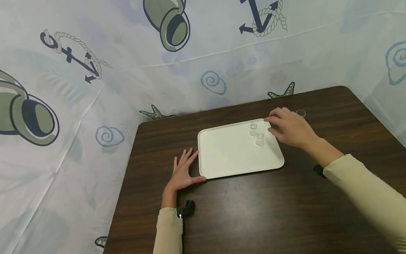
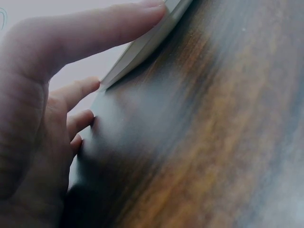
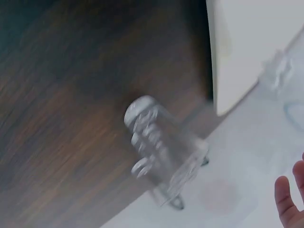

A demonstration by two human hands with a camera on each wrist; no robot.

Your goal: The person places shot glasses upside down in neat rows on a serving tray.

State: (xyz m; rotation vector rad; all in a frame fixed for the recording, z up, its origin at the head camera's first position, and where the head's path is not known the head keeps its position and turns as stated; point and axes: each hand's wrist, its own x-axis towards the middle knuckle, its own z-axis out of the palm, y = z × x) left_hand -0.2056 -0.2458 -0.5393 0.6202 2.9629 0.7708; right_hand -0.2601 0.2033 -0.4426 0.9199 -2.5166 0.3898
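A white rectangular tray [image 1: 228,155] lies on the dark wood table. Two small clear vessels [image 1: 260,135] stand near its far right corner. My left hand [image 1: 182,173] is spread at the tray's near left corner, thumb and index fingertip touching its rim; the left wrist view shows the thumb [image 2: 118,23] across that edge. Over the far right corner is my right hand [image 1: 290,128], thumb and fingers apart, with nothing seen between them. Beyond that hand, mostly hidden in the head view, a clear jar [image 3: 166,142] stands on the table with several small clear pieces inside, blurred.
The brown table [image 1: 253,211] has rounded far corners. Behind it and to the sides hangs a pale sheet [image 1: 184,81] with anchor, shell and starfish prints. Black bands [image 1: 186,209] sit at both wrists. Another clear piece [image 3: 278,71] shows blurred at the tray in the right wrist view.
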